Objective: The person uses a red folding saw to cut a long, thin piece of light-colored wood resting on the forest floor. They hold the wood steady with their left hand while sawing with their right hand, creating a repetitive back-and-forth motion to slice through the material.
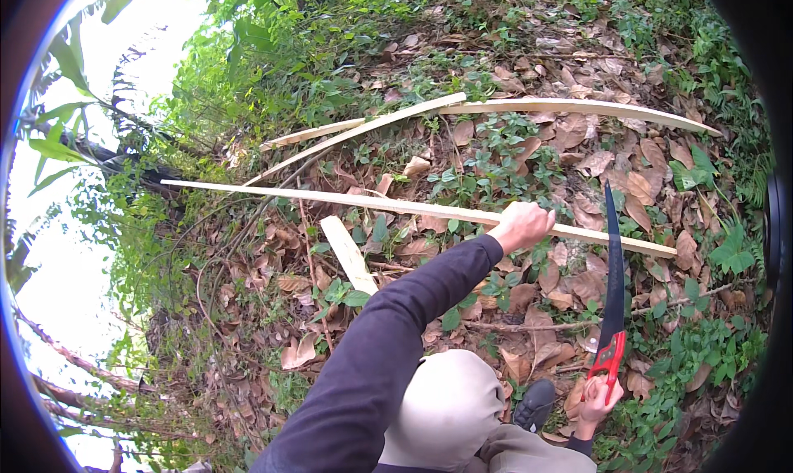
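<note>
My left hand [525, 225] is closed around a long, pale wooden strip [372, 202], which it holds above the leafy ground. In my right hand [598, 403] is the red handle of a hand saw [612, 295]. The saw's dark, slightly curved blade points away from me and crosses the strip to the right of my left hand, near the strip's right end. Whether the teeth touch the wood, I cannot tell.
Farther off, two more wooden strips [578, 106] [355, 132] lie on the leaves, overlapping. A short board piece [349, 254] rests left of my left forearm. My knee [450, 407] and dark shoe [534, 404] are close by. Low green plants surround the ground.
</note>
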A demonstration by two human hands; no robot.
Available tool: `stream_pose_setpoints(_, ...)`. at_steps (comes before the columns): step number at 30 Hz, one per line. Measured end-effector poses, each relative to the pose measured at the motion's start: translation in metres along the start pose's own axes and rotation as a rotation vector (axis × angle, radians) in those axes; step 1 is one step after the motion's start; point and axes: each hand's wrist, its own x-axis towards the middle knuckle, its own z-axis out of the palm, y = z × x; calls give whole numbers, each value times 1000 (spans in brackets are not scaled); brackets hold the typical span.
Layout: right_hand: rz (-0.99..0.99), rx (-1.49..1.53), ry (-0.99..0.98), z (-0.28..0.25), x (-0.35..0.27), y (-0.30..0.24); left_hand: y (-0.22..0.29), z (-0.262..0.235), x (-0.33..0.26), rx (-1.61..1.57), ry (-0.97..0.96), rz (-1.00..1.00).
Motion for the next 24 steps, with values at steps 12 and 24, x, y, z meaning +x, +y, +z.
stream_pose_setpoints(12,-78,-105,-37,-2,-16,23,-10,6,-10,30,-34,4)
stream_pose_setpoints(24,-41,89,-148,-15,3,11,32,-18,-25,103,63,-103)
